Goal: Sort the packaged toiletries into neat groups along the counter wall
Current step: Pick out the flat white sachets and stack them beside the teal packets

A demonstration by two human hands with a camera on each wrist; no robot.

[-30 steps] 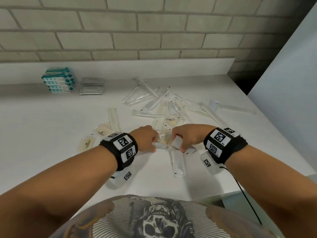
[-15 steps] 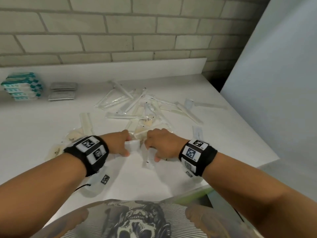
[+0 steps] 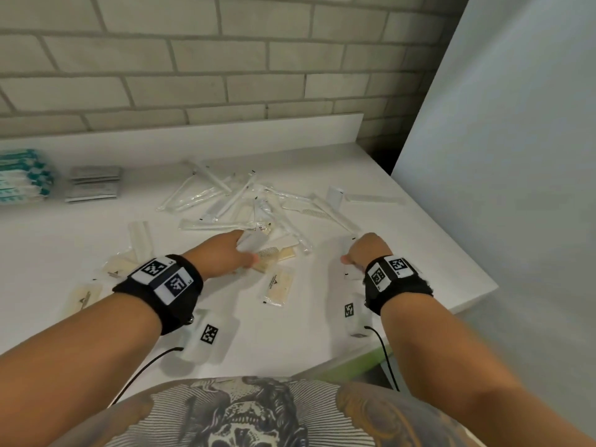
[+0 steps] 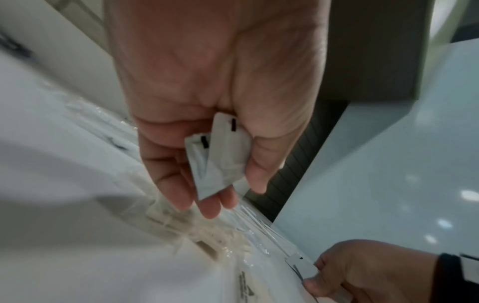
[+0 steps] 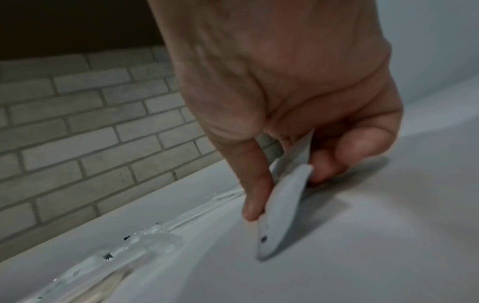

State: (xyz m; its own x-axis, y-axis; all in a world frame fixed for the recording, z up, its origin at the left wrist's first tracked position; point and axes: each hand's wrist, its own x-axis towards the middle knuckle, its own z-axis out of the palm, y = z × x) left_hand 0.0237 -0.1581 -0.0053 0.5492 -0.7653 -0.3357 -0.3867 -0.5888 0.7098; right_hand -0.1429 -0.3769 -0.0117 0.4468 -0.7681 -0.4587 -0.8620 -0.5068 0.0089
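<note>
1. The left hand (image 4: 217,98) has its grip curled round two small white sachets (image 4: 220,155), held above the desk (image 3: 290,333).
2. The right hand (image 5: 298,98) pinches another white sachet (image 5: 282,207) low at the desk's right side.
3. Beyond them lies a loose pile of clear-wrapped toiletries (image 3: 245,204).
4. Against the wall sit stacked teal packets (image 3: 22,175) and grey packets (image 3: 93,183).

Bare counter (image 3: 58,240) lies open on the left, between the front edge and the two stacks by the wall, the teal packets (image 3: 24,177) and the grey sachets (image 3: 93,183). A loose heap of clear wrapped items (image 3: 238,201) fills the middle, and a tall white panel (image 3: 516,156) closes the right side.
</note>
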